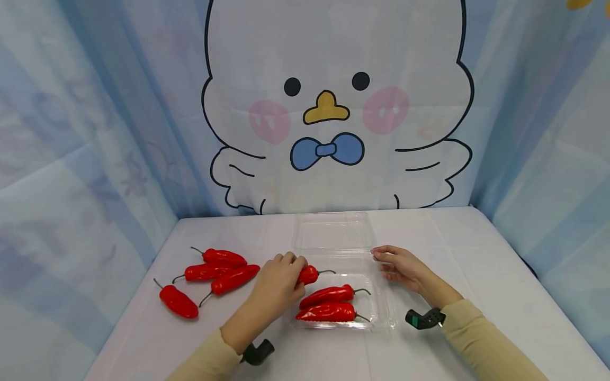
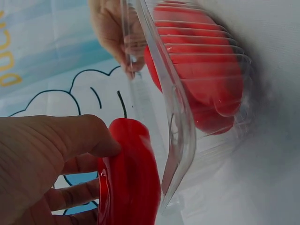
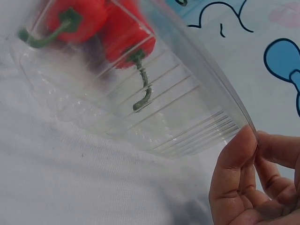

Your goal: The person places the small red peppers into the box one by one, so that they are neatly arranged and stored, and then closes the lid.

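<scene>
Left hand, head view: fingers curled round one glossy red, tapering pepper with a thin green stem, over the left side of a clear, rectangular plastic container. Right hand: fingertips at the container's far right corner. Worktop: covered in white cloth; the container's clear lid lies opened toward the far edge, the base on its near side. Contents of the base: two red peppers, side by side, stems toward the right edge. Toward the left edge: four loose red peppers, three grouped, one apart and nearest that edge. Beyond the far edge: pale blue cloth backdrop with a white cartoon bird in a blue bow tie.

Left wrist view: thumb and fingers pinch the held pepper, stem end free, just beside the container's rim; contact cannot be told.

Right wrist view: thumb and forefinger pinch the container's rim; two pepper stems show through the ribbed wall.
</scene>
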### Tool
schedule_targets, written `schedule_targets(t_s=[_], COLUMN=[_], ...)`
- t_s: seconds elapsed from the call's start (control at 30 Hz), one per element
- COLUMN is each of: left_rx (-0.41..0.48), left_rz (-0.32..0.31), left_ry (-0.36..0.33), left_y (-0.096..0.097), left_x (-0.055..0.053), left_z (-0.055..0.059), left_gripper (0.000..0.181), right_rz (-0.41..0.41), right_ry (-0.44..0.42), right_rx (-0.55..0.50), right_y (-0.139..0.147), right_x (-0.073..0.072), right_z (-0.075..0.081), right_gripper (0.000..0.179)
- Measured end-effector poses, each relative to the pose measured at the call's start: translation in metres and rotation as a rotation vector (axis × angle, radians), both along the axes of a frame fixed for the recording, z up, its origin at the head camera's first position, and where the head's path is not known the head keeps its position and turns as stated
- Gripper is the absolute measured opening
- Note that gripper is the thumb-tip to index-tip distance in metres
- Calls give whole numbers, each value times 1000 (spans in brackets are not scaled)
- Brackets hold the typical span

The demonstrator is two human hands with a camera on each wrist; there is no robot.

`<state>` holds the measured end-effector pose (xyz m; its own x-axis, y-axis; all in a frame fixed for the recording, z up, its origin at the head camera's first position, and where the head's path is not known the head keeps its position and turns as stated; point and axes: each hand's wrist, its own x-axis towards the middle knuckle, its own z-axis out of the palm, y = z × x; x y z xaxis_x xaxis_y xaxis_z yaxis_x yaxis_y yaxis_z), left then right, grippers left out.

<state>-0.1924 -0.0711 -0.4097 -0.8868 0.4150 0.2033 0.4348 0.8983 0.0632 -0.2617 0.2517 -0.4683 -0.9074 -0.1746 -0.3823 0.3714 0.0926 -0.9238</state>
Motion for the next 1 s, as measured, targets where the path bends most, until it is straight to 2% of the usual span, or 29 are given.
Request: schedule_targets(t_s=[0.47,0.8,1.0], left_rx=[-14,41,73], left_rz=[-77,-138,-170], left_ry=[-15,-48,-63], left_y=[12,19,22], left_x=[-10,-21,-27], left_z=[-5,-8,-14], left_gripper=[40,43,45], right_rz=[-10,-18,-14], right_ry=[-9,-14,-12], right_rx=[-31,-36,-25], right_y=[0,1,0], right_x=[0,0,0], right_z=[1,1,0], right_gripper=[36,36,39])
